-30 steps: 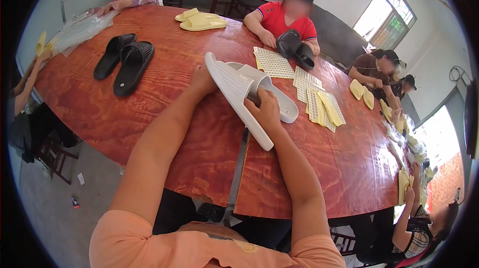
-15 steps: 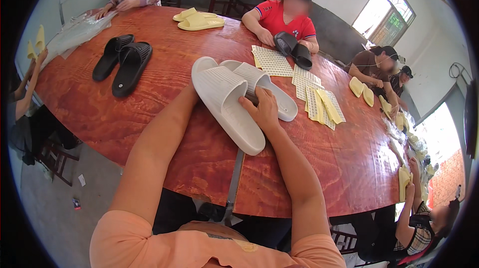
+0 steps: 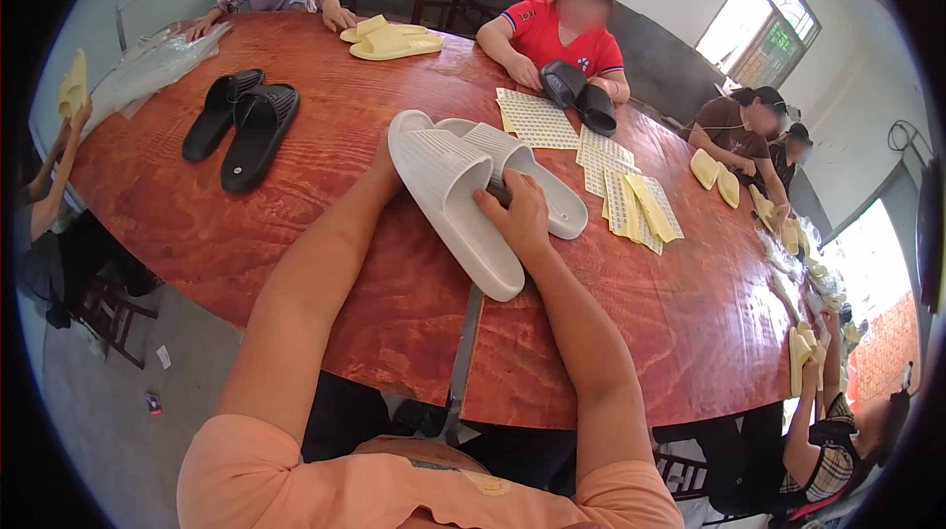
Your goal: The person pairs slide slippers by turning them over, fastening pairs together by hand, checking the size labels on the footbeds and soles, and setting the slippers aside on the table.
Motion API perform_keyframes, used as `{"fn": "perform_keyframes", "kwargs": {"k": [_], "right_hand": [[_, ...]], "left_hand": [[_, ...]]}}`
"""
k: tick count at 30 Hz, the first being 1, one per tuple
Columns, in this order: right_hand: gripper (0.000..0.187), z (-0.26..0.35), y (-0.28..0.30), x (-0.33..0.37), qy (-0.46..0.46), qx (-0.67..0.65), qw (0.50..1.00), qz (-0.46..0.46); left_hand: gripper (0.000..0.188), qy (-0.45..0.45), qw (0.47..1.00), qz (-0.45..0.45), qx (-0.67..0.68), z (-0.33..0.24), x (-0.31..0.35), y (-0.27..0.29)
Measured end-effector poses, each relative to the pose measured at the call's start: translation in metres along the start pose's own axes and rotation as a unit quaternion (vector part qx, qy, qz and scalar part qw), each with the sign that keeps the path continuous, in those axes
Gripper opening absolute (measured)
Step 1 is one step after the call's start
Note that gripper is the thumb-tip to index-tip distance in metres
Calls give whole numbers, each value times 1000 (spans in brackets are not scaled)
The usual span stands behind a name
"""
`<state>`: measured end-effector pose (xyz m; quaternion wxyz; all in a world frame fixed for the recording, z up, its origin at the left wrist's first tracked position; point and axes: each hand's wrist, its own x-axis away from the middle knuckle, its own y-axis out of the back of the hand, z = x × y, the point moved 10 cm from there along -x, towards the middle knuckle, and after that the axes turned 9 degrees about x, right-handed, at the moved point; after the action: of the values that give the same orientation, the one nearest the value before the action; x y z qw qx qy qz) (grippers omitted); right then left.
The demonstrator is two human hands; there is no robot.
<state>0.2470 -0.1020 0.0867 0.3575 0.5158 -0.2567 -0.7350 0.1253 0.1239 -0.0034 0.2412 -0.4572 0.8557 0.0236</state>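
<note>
In front of me a pair of light grey slide slippers is held tilted. The nearer slipper (image 3: 458, 204) overlaps the farther slipper (image 3: 552, 199), and both have ribbed straps. My left hand (image 3: 390, 172) is at the nearer slipper's toe end and outer side, its fingers hidden behind the sole. My right hand (image 3: 518, 216) grips the pair between them, thumb on the nearer slipper's inner edge; the other fingers reach toward the farther slipper's strap and are partly hidden.
Black slippers (image 3: 258, 135) lie left on the wooden table (image 3: 384, 332); yellow slippers (image 3: 396, 43) lie at the far edge. Sticker sheets (image 3: 636, 204) spread to the right. Across from me a person in red (image 3: 567, 32) holds black slippers (image 3: 581, 100). Other people handle yellow slippers around the table.
The nearer grey slipper's toe has shifted slightly right, along with my left hand. At the far left, a person's hand has moved to the yellow slippers. My right hand has barely moved.
</note>
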Motion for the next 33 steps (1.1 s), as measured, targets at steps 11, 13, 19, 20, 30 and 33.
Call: {"fn": "perform_keyframes", "kwargs": {"k": [11,13,19,20,30,33], "right_hand": [[48,-10,-8,-8,-36,-10,998,48],[51,-15,-14,-14,-67,-8,994,89],[46,-24,-30,-41,-89,-36,987,127],[39,-29,-32,-51,-91,-33,988,122],[16,-28,112,-181,43,138,912,-383],[24,-197,9,-214,-121,278,946,-117]], "left_hand": [[17,23,999,-3,43,27,-8,10],[21,-49,991,112,53,20,-5,-11],[26,19,999,42,14,24,-4,-3],[26,20,999,42,13,21,-5,-5],[31,-63,789,0,-611,-54,11,-31],[32,-125,809,6,-574,-56,4,-66]]}}
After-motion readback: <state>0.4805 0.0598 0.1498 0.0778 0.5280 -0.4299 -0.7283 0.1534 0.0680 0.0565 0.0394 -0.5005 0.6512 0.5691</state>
